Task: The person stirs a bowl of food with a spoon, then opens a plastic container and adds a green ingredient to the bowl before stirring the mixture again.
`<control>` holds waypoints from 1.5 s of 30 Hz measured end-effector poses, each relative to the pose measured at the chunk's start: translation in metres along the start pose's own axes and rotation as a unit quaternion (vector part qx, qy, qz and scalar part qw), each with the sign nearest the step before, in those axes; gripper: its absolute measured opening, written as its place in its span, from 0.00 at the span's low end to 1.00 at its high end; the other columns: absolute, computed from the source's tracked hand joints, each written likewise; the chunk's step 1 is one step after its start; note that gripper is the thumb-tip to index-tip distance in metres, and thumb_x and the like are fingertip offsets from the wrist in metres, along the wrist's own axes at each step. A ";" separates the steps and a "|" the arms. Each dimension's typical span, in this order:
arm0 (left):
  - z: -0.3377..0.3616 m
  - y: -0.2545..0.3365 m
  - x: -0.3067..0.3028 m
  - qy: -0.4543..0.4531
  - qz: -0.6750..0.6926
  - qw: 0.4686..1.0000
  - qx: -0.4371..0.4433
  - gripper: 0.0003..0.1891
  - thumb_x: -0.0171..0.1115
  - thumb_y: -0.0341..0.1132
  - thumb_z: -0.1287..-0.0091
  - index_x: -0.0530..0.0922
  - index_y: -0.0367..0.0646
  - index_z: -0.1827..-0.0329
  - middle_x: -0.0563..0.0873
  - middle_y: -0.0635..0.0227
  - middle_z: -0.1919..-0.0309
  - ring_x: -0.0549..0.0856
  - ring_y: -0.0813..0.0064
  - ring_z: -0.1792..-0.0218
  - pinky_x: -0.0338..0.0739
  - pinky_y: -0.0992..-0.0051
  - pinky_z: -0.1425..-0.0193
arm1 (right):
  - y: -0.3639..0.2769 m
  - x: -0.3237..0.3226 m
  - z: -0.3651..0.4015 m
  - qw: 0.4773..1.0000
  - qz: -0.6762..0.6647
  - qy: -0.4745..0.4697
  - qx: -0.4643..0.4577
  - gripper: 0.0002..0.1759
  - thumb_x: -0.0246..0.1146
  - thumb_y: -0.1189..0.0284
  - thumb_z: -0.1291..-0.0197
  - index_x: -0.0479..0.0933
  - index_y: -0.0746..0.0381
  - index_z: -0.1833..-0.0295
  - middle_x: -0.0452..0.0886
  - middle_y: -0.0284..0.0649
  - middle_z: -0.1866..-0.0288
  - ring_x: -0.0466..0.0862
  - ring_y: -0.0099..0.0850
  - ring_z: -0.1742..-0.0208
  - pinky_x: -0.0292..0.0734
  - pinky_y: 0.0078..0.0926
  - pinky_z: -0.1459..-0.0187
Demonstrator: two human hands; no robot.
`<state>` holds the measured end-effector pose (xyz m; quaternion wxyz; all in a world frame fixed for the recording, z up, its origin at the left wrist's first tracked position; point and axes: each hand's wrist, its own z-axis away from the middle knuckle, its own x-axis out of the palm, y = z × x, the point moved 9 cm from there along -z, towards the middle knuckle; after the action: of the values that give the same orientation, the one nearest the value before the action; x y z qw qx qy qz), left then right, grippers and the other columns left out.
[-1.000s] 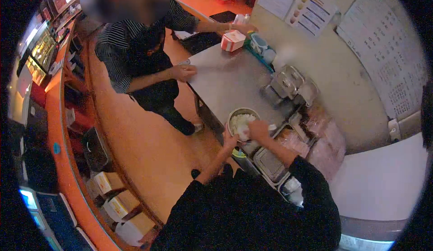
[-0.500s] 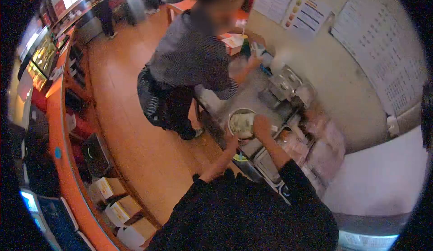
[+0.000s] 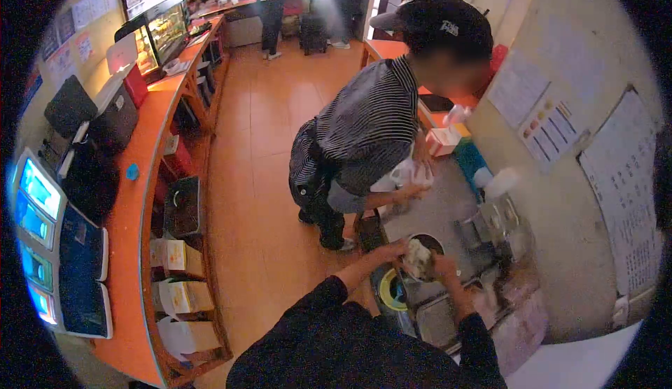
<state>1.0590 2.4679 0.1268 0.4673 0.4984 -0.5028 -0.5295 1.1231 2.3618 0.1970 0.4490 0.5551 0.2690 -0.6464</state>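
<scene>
A round metal bowl point(image 3: 435, 243) stands on the counter in front of me, its inside dark beside a pale, soft, lumpy mass point(image 3: 419, 258). My left hand point(image 3: 397, 250) comes in from the left with its fingers closed at the edge of this mass. At the bowl's right side my right hand point(image 3: 444, 269) is curled against the mass too, its fingertips partly hidden. The kind of food is too blurred to tell. Just left of the bowl sits a yellow-rimmed container point(image 3: 392, 290) with something blue inside.
A co-worker in a striped shirt point(image 3: 371, 116) leans over the counter ahead, with a hand point(image 3: 413, 192) near white material. Metal containers point(image 3: 500, 217) line the wall side. A metal tray point(image 3: 437, 319) lies nearer me. Left runs an orange counter point(image 3: 133, 207) with boxes point(image 3: 185, 296) beneath.
My view has swung left. The pale mass filled the bowl before and now bunches to one side between my hands. The co-worker's hands have come lower, nearer the bowl.
</scene>
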 end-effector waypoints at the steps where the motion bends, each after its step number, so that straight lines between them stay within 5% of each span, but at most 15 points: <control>1: 0.010 0.015 -0.004 0.020 0.171 0.983 -0.061 0.22 0.61 0.40 0.42 0.67 0.42 0.47 0.77 0.65 0.63 0.79 0.71 0.63 0.79 0.68 0.72 | -0.008 -0.004 0.007 0.998 -0.034 0.026 -0.038 0.34 0.58 0.71 0.52 0.59 0.61 0.37 0.78 0.53 0.64 0.80 0.48 0.66 0.75 0.44 0.66; 5: 0.029 0.014 -0.008 0.074 0.324 0.926 -0.178 0.22 0.53 0.34 0.42 0.65 0.44 0.43 0.79 0.67 0.72 0.78 0.71 0.76 0.78 0.69 0.76 | -0.040 -0.054 0.049 0.990 -0.079 0.101 -0.053 0.41 0.56 0.76 0.54 0.50 0.59 0.31 0.74 0.58 0.57 0.78 0.51 0.67 0.74 0.43 0.65; 9: 0.015 -0.019 -0.013 0.080 0.351 0.928 -0.097 0.11 0.60 0.36 0.42 0.73 0.43 0.61 0.76 0.70 0.72 0.76 0.74 0.74 0.77 0.69 0.73 | -0.045 -0.029 0.063 0.994 -0.090 0.045 -0.031 0.41 0.57 0.76 0.54 0.49 0.58 0.31 0.74 0.56 0.61 0.77 0.50 0.72 0.73 0.44 0.69; 10: 0.011 0.018 -0.031 0.116 -0.016 0.983 0.142 0.13 0.60 0.36 0.43 0.72 0.41 0.58 0.77 0.67 0.72 0.77 0.73 0.73 0.77 0.70 0.71 | -0.049 -0.035 0.069 0.997 -0.068 0.033 -0.030 0.42 0.56 0.75 0.53 0.48 0.58 0.31 0.74 0.54 0.61 0.77 0.49 0.73 0.72 0.44 0.71; 12: 0.010 0.017 -0.029 0.156 -0.057 0.971 0.174 0.20 0.62 0.36 0.45 0.68 0.37 0.52 0.79 0.61 0.69 0.78 0.70 0.71 0.77 0.70 0.65 | -0.035 -0.041 0.064 0.992 -0.049 0.117 -0.019 0.31 0.55 0.71 0.51 0.63 0.58 0.37 0.76 0.53 0.65 0.76 0.47 0.76 0.72 0.43 0.73; 13: 0.012 -0.024 -0.021 0.158 0.253 0.953 -0.050 0.25 0.64 0.36 0.47 0.66 0.35 0.49 0.80 0.56 0.66 0.79 0.68 0.69 0.77 0.69 0.61 | -0.009 -0.028 0.056 0.972 -0.214 0.089 0.045 0.22 0.55 0.68 0.49 0.70 0.59 0.46 0.78 0.52 0.67 0.77 0.46 0.75 0.72 0.42 0.72; 14: 0.014 -0.027 -0.008 0.142 0.257 0.954 -0.058 0.25 0.64 0.36 0.47 0.66 0.35 0.49 0.80 0.56 0.66 0.79 0.68 0.69 0.77 0.69 0.61 | 0.007 -0.039 0.049 0.965 -0.236 0.090 0.066 0.16 0.55 0.65 0.48 0.75 0.59 0.54 0.78 0.51 0.68 0.78 0.45 0.74 0.73 0.42 0.71; 17: 0.037 -0.007 -0.021 0.317 -0.223 0.915 0.116 0.32 0.63 0.30 0.48 0.58 0.31 0.41 0.80 0.54 0.62 0.80 0.67 0.66 0.77 0.69 0.56 | 0.025 -0.094 0.029 0.980 -0.145 0.116 0.070 0.16 0.57 0.59 0.48 0.80 0.60 0.69 0.80 0.47 0.72 0.80 0.43 0.71 0.73 0.42 0.70; 20: 0.062 0.045 -0.001 0.371 -0.172 0.891 0.198 0.35 0.61 0.32 0.45 0.52 0.33 0.37 0.80 0.55 0.63 0.81 0.62 0.67 0.77 0.69 0.60 | 0.030 -0.082 0.009 0.977 -0.192 0.010 0.096 0.17 0.60 0.57 0.52 0.80 0.61 0.67 0.81 0.43 0.68 0.81 0.42 0.68 0.74 0.42 0.68; 23: 0.071 0.038 0.020 0.321 0.024 0.947 0.004 0.34 0.57 0.32 0.44 0.51 0.37 0.36 0.80 0.54 0.65 0.81 0.62 0.73 0.78 0.65 0.65 | -0.004 -0.041 -0.001 0.992 -0.086 -0.072 0.052 0.17 0.63 0.57 0.58 0.80 0.59 0.69 0.82 0.43 0.68 0.82 0.41 0.66 0.74 0.41 0.68; 27: 0.071 0.059 0.009 0.376 -0.169 0.907 0.084 0.28 0.55 0.30 0.43 0.57 0.37 0.40 0.81 0.53 0.69 0.82 0.67 0.79 0.79 0.68 0.72 | -0.037 -0.027 -0.013 0.996 0.023 0.064 0.052 0.10 0.63 0.63 0.61 0.81 0.57 0.73 0.81 0.44 0.72 0.82 0.38 0.67 0.76 0.35 0.70; 30: 0.068 0.055 0.011 0.353 -0.039 0.933 -0.056 0.25 0.55 0.30 0.44 0.60 0.37 0.44 0.81 0.52 0.69 0.83 0.59 0.75 0.78 0.64 0.69 | -0.038 -0.011 -0.037 0.993 0.053 0.090 0.057 0.07 0.63 0.67 0.62 0.81 0.56 0.75 0.80 0.43 0.76 0.82 0.38 0.70 0.76 0.33 0.71; 34: 0.065 0.055 0.001 0.323 -0.081 0.943 -0.017 0.26 0.55 0.29 0.45 0.60 0.37 0.42 0.81 0.49 0.67 0.83 0.53 0.67 0.77 0.60 0.62 | -0.008 -0.053 -0.013 0.978 -0.039 0.195 0.061 0.05 0.61 0.71 0.59 0.80 0.59 0.77 0.79 0.44 0.77 0.82 0.40 0.72 0.76 0.35 0.71; 40: 0.055 0.048 -0.025 0.253 -0.152 0.951 -0.088 0.31 0.55 0.32 0.44 0.56 0.39 0.35 0.79 0.45 0.56 0.80 0.56 0.54 0.73 0.63 0.51 | 0.023 -0.043 0.004 0.980 -0.071 0.086 0.167 0.14 0.57 0.72 0.54 0.78 0.66 0.60 0.80 0.46 0.71 0.81 0.43 0.68 0.75 0.40 0.69; 45: 0.016 0.047 -0.032 0.099 -0.281 0.939 0.170 0.30 0.53 0.29 0.43 0.60 0.43 0.34 0.77 0.48 0.51 0.79 0.61 0.52 0.73 0.67 0.50 | -0.011 -0.032 -0.028 0.998 -0.065 0.024 -0.012 0.25 0.54 0.70 0.50 0.67 0.62 0.43 0.80 0.48 0.67 0.81 0.46 0.67 0.75 0.42 0.67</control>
<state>1.0453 2.4982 0.1755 0.2549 0.7413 -0.3765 -0.4937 1.1264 2.3989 0.2190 0.4063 0.5458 0.3232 -0.6577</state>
